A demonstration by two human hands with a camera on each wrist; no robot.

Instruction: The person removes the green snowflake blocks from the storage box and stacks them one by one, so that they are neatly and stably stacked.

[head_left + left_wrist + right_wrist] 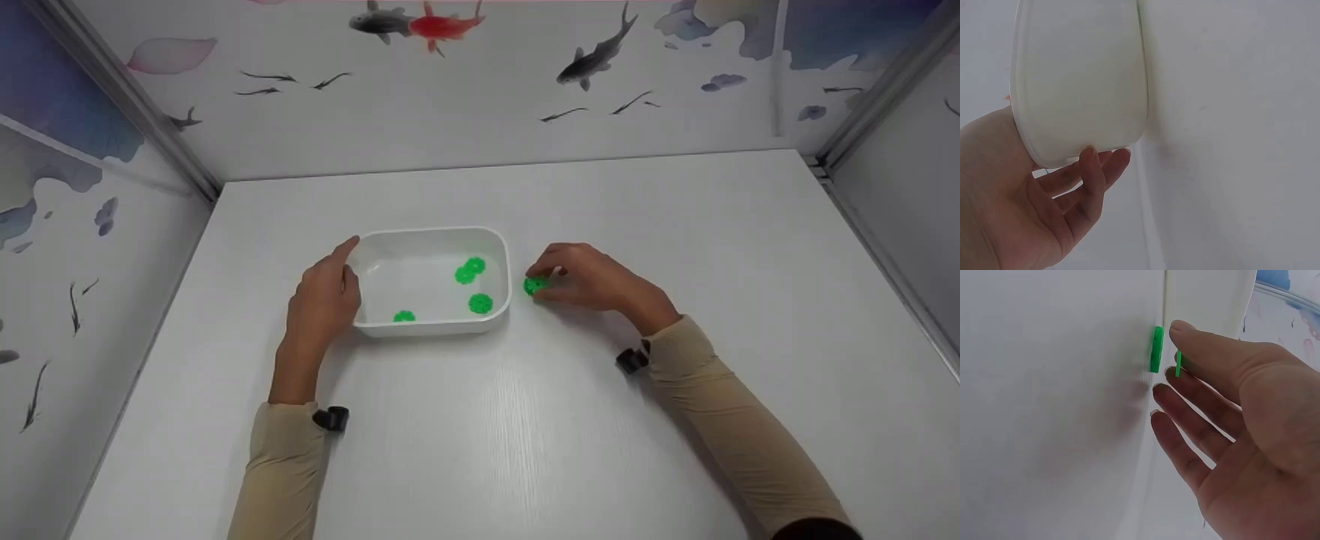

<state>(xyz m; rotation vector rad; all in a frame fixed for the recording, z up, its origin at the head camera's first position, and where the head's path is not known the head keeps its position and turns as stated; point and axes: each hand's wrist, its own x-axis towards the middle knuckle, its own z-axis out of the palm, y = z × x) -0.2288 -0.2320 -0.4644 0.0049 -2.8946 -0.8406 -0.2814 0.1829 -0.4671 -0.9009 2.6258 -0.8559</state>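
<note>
A white rectangular plastic box (431, 328) stands on the table, with several green notched discs (480, 303) lying inside it. At the box's left end my left hand (322, 300) grips the end wall; in the left wrist view curled fingertips (1090, 154) touch its outside. Just right of the box, my right hand (592, 277) pinches one thin green disc (1179, 364) between thumb and fingers. Beside it, a thicker green piece (1157, 349), perhaps stacked discs, lies on the table. From above, the fingers partly cover the green discs (535, 286) there.
The white table (495, 435) carries the box near its middle. Upright panels (495, 112) with painted fish enclose the back and both sides. A small black device (632, 361) sits at each sleeve cuff.
</note>
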